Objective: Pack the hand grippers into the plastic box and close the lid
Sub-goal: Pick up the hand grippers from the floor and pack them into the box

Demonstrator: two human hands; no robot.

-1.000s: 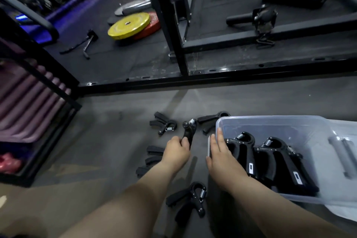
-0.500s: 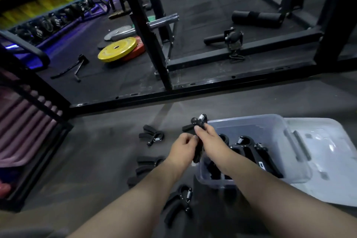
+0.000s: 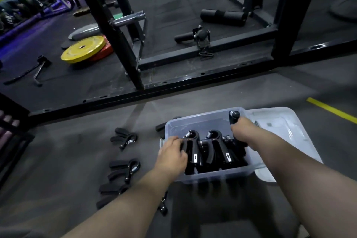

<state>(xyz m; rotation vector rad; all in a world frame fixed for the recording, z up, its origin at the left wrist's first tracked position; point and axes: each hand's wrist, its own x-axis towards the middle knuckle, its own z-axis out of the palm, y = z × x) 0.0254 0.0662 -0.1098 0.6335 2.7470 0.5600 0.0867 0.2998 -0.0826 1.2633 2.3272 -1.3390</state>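
Rubber flooring (image 3: 58,160), dark and matte, fills the shot, with a black steel rack (image 3: 116,44) across the top and a yellow weight plate (image 3: 84,49) lying off to the left. Down to the action: the clear plastic box (image 3: 202,117) sits open on the floor at centre, its lid (image 3: 280,127) lying flat against the right side, seemingly tucked partly under it. Inside, a row of black hand grippers (image 3: 214,147) stands packed, spring ends up. Right hand (image 3: 243,133) is over the box's far right corner, fist wrapped round the handles of a held gripper (image 3: 234,116), knob end poking above the rim, going in by the look of it. Left hand (image 3: 171,157) is at the near left wall, fingers curled onto the outer handle of the end gripper (image 3: 190,147), likely steadying the row. Several loose grippers (image 3: 124,138) lie on the floor to the left, well within reach. These should handle easily: rigid, compact, a bit of heft from the steel spring, and padded handles that give a sure grip. So take both handles together in one fist and slot each one in upright. Smallest of all are the little white labels (image 3: 195,157) on two packed handles: too small to read, and no brand I can make out.
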